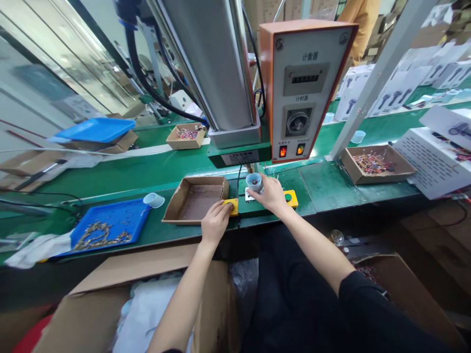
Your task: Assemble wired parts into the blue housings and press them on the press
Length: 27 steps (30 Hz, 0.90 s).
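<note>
My left hand rests with curled fingers on a yellow button box at the front of the press base. My right hand is wrapped round a small pale blue cup with dark bits inside, held just under the press machine. A second yellow box with a green button lies just right of that hand. An orange control box with a counter and two lit switches stands behind the cup.
A shallow cardboard tray sits left of my left hand. A blue tray holds metal parts, with a clear cup beside it. Another cardboard tray of wired parts stands right. Open cartons are below the bench edge.
</note>
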Each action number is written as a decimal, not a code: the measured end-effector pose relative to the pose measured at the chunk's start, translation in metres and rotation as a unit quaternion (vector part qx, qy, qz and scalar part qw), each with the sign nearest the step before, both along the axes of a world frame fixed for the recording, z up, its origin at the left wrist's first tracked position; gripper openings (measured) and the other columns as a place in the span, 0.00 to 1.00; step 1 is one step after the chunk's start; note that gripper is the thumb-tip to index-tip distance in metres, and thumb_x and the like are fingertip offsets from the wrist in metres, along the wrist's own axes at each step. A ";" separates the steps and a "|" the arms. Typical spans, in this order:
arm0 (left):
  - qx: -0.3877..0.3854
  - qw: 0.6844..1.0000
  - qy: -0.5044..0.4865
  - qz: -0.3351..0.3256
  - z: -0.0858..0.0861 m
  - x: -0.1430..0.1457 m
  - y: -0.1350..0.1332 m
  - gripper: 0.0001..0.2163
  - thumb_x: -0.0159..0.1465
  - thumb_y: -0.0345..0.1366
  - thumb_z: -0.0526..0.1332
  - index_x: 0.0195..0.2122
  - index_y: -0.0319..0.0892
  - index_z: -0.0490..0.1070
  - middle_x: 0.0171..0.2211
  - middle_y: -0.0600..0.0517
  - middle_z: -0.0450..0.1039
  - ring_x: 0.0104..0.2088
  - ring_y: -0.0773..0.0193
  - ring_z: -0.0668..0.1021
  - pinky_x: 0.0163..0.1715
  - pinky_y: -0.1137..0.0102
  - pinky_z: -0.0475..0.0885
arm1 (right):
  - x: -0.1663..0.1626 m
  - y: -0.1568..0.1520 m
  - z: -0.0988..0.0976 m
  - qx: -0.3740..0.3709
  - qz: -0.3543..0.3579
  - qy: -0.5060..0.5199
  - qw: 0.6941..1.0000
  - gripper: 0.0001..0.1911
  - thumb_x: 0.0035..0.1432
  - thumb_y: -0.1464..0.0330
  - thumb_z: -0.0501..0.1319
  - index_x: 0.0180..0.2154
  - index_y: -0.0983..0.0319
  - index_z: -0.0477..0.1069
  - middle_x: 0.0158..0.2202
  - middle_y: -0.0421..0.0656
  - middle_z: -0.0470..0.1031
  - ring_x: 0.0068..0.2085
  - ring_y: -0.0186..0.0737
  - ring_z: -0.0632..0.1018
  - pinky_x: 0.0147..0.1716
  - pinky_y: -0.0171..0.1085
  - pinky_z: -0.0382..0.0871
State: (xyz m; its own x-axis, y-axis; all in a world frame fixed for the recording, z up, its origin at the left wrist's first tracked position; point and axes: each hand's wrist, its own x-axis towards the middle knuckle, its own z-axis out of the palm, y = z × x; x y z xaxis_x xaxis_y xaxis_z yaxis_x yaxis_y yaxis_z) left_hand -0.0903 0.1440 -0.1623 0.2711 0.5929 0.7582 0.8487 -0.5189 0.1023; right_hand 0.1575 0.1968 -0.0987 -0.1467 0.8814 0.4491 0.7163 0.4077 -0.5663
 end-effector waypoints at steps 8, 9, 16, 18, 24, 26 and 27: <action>0.009 0.999 0.006 0.044 -0.004 0.011 0.000 0.11 0.74 0.35 0.61 0.41 0.45 0.84 0.31 0.49 0.83 0.48 0.53 0.84 0.48 0.64 0.79 | 0.043 -0.019 -0.013 -0.020 0.045 -0.057 0.997 0.45 0.64 0.48 0.66 0.72 0.63 0.57 0.70 0.56 0.65 0.73 0.61 0.62 0.69 0.61 0.59; 0.008 0.999 0.004 0.047 -0.005 0.012 0.000 0.11 0.74 0.35 0.61 0.41 0.45 0.84 0.31 0.49 0.82 0.48 0.54 0.84 0.48 0.64 0.79 | 0.045 -0.019 -0.015 -0.016 0.049 -0.048 0.998 0.46 0.64 0.47 0.66 0.73 0.64 0.55 0.71 0.57 0.63 0.72 0.61 0.63 0.69 0.60 0.59; -0.005 0.997 -0.019 0.069 -0.006 0.017 0.000 0.12 0.75 0.37 0.60 0.40 0.46 0.84 0.30 0.49 0.82 0.46 0.55 0.84 0.47 0.65 0.79 | 0.059 -0.019 -0.019 0.108 0.015 0.011 0.994 0.34 0.67 0.52 0.62 0.66 0.64 0.65 0.65 0.56 0.71 0.65 0.57 0.70 0.65 0.56 0.66; -0.009 0.998 -0.016 0.065 -0.004 0.017 -0.001 0.12 0.75 0.37 0.60 0.40 0.46 0.84 0.31 0.49 0.82 0.46 0.55 0.84 0.48 0.64 0.79 | 0.076 -0.027 -0.031 0.131 -0.010 0.031 0.991 0.24 0.69 0.55 0.60 0.59 0.63 0.71 0.57 0.55 0.77 0.59 0.55 0.75 0.61 0.54 0.69; -0.022 0.998 -0.004 0.062 0.003 0.021 0.007 0.13 0.75 0.39 0.60 0.39 0.46 0.84 0.31 0.48 0.84 0.44 0.56 0.85 0.50 0.64 0.80 | 0.100 -0.039 -0.071 0.125 -0.002 0.050 0.991 0.13 0.69 0.62 0.56 0.37 0.60 0.76 0.35 0.49 0.77 0.40 0.47 0.76 0.45 0.47 0.72; -0.035 0.997 -0.017 0.068 0.007 0.021 0.010 0.13 0.74 0.41 0.60 0.38 0.46 0.84 0.34 0.47 0.85 0.44 0.55 0.85 0.48 0.64 0.81 | 0.094 -0.040 -0.075 0.124 -0.008 0.049 0.991 0.12 0.68 0.62 0.58 0.37 0.60 0.77 0.36 0.48 0.77 0.41 0.47 0.77 0.48 0.47 0.72; -0.046 0.996 -0.023 0.068 0.010 0.020 0.009 0.14 0.74 0.42 0.59 0.38 0.46 0.84 0.35 0.46 0.85 0.43 0.54 0.85 0.46 0.63 0.81 | 0.091 -0.041 -0.075 0.126 -0.014 0.048 0.991 0.11 0.67 0.62 0.59 0.38 0.60 0.77 0.36 0.48 0.77 0.42 0.47 0.77 0.49 0.48 0.71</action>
